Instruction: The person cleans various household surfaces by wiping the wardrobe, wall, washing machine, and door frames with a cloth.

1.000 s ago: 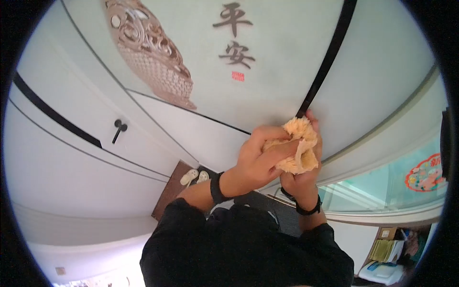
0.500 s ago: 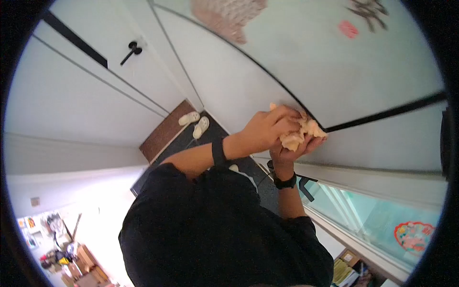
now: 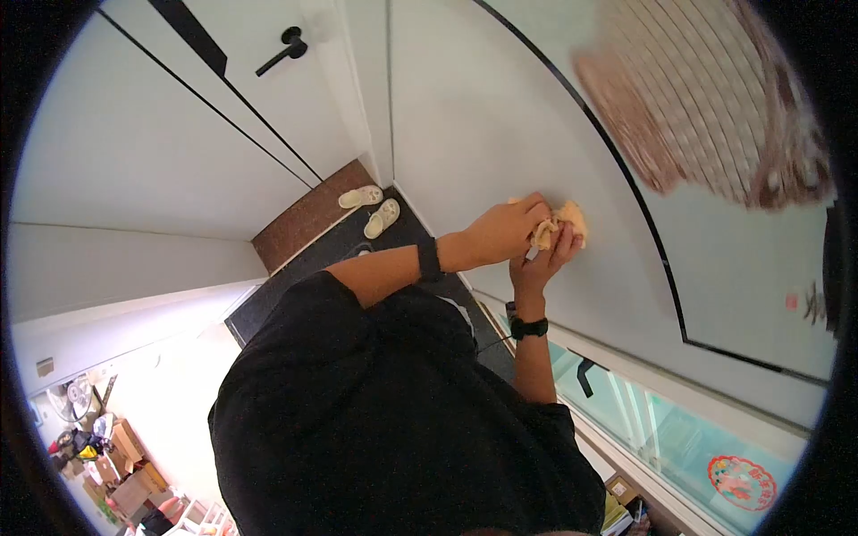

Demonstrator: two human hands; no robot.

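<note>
A crumpled pale-orange cloth (image 3: 569,216) is bunched between my two hands in front of the white wall panel (image 3: 483,134). My left hand (image 3: 502,234) comes in from the left with its fingers curled over the cloth; a little of it pokes out behind the knuckles. From below, my right hand (image 3: 543,263) grips the same cloth, fingers bent around its lower right side. Folds of cloth hide some of the fingertips. Both wrists wear black bands. I cannot tell whether the cloth touches the panel.
A black-framed picture (image 3: 697,98) hangs on the panel at upper right. Pale clogs (image 3: 382,218) stand by a brown doormat (image 3: 304,219). A door with a black handle (image 3: 282,51) is at upper left. Glass with a red-edged sticker (image 3: 742,482) lies lower right; boxes (image 3: 130,464) lower left.
My view has turned, bringing more of the picture into sight. The hands with the cloth now appear away from the black frame line, over plain white panel. Both still grip the cloth.
</note>
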